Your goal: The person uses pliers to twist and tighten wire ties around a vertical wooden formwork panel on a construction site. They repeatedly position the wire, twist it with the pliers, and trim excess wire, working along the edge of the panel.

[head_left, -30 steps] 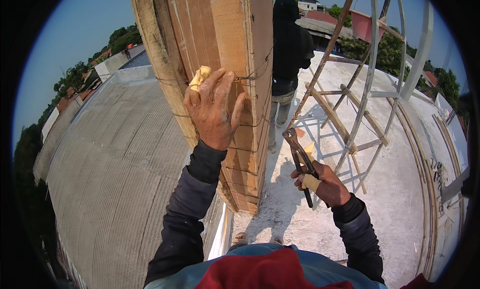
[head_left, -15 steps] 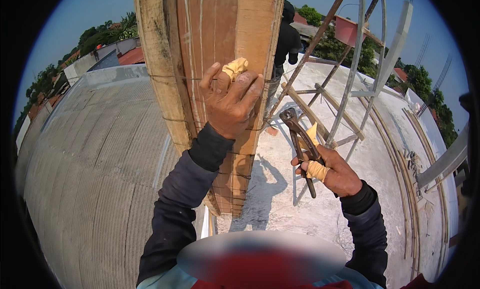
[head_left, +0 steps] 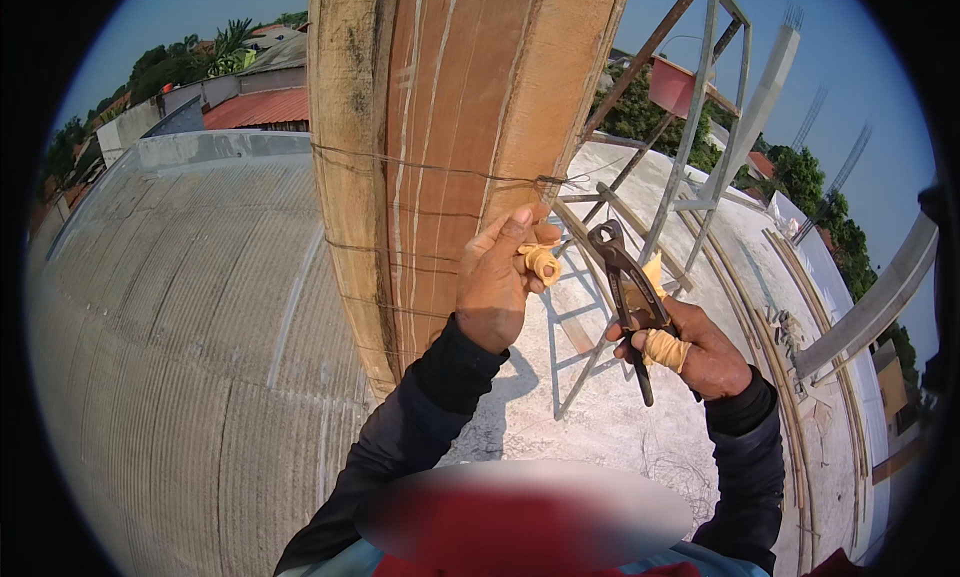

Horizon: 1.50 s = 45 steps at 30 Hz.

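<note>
Now | right hand (head_left: 706, 351): pincers (head_left: 618, 261), any lettering unreadable | left hand (head_left: 496, 279): by column (head_left: 455, 97)

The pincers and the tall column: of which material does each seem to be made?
Pincers: probably steel, dark with a slight sheen. Column: wood, unpainted-looking and rough; grain and dark stains show on the pale side boards. Its reddish middle panel looks smoother, perhaps plywood.
</note>
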Tool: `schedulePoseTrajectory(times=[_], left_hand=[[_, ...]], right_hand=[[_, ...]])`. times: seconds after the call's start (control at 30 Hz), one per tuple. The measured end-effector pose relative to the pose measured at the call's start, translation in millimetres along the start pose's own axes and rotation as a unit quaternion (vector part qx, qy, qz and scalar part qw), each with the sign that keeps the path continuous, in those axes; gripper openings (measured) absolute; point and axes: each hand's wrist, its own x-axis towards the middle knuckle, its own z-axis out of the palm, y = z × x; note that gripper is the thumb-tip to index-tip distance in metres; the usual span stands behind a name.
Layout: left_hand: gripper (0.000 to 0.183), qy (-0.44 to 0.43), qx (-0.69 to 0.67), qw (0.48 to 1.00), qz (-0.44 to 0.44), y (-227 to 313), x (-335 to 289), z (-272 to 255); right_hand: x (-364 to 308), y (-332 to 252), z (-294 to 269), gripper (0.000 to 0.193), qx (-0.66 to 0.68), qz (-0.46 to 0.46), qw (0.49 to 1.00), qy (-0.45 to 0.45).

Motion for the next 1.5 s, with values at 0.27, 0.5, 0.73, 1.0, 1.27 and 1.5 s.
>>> schedulePoseTrajectory(times=[0.27, 0.5, 0.73, 1.0, 1.27, 1.5], left_hand=[[0.065, -0.044, -0.250, 0.966, -0.051, -30, 23, 37], [0.055, -0.105, -0.333, 0.937, -0.026, -43, 30, 39], [0.032, -0.023, -0.297, 0.955, 0.002, -36, 39, 42], [0.026, 0.148, -0.041, 0.984, 0.085, -19, 37, 41], [0.032, 0.103, 0.054, 0.991, 0.072, -9, 26, 36], [0.033, 0.066, 0.120, 0.989, 0.053, -10, 8, 21]], right_hand=[[-31, -14, -2, 0.049, 0.021, 0.011, 0.996, 0.089], [-53, 2, -5, 0.051, 0.043, 0.042, 0.994, 0.093], [-47, 20, -10, 0.055, 0.033, 0.024, 0.995, 0.095], [-21, 31, -15, 0.041, -0.045, -0.007, 0.998, 0.049], [-5, 27, -11, 0.041, 0.005, -0.018, 0.999, 0.034], [2, 22, -4, 0.041, -0.019, -0.024, 0.999, 0.008]])
